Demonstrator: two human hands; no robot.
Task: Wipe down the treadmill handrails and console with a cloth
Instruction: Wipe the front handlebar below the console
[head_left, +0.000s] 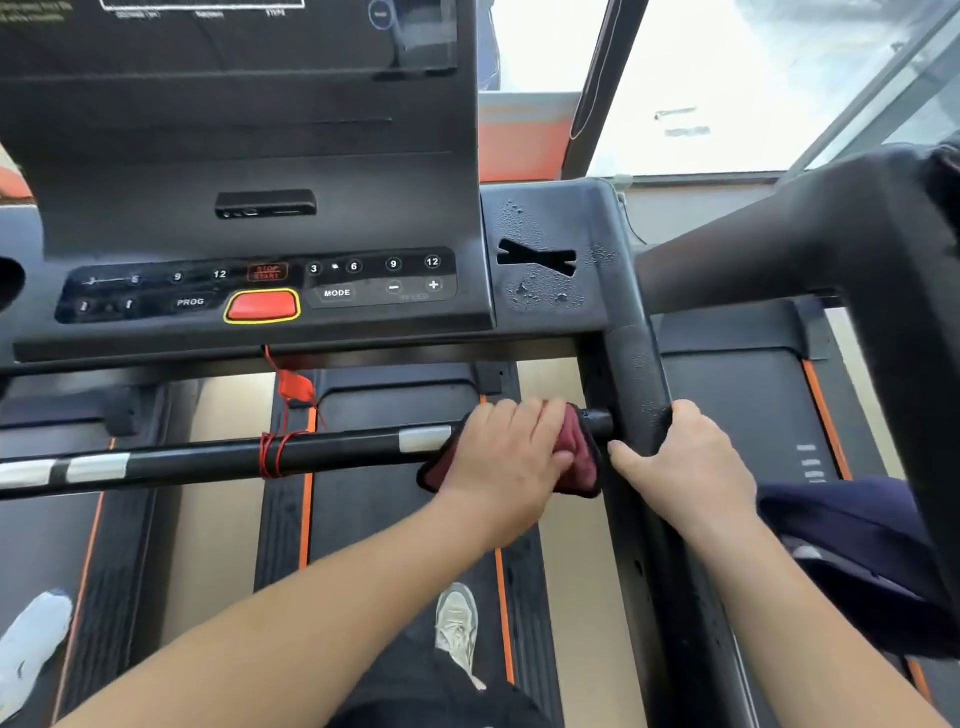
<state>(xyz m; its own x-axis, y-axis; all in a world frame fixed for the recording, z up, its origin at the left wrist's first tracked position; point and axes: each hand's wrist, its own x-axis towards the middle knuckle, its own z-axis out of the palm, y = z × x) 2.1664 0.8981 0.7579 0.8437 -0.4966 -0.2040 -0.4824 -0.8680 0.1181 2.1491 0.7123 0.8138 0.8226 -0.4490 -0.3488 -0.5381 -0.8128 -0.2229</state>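
My left hand (506, 457) presses a dark red cloth (579, 457) around the right end of the black front crossbar (337, 452), just left of where the bar meets the right side handrail (636, 374). The cloth wraps the bar and hangs a little below it. My right hand (685, 462) grips the lower part of that side handrail, thumb toward the cloth. The console (260, 291) with its number buttons and a red stop key rises above the bar. Water droplets speckle the handrail and the console's right corner (545, 249).
A red safety cord (275, 452) is wound around the crossbar and runs up to the console. A neighbouring treadmill's thick grey arm (779, 249) crosses at the right. Dark blue fabric (857, 545) hangs at the right. My shoe (457, 623) stands on the belt below.
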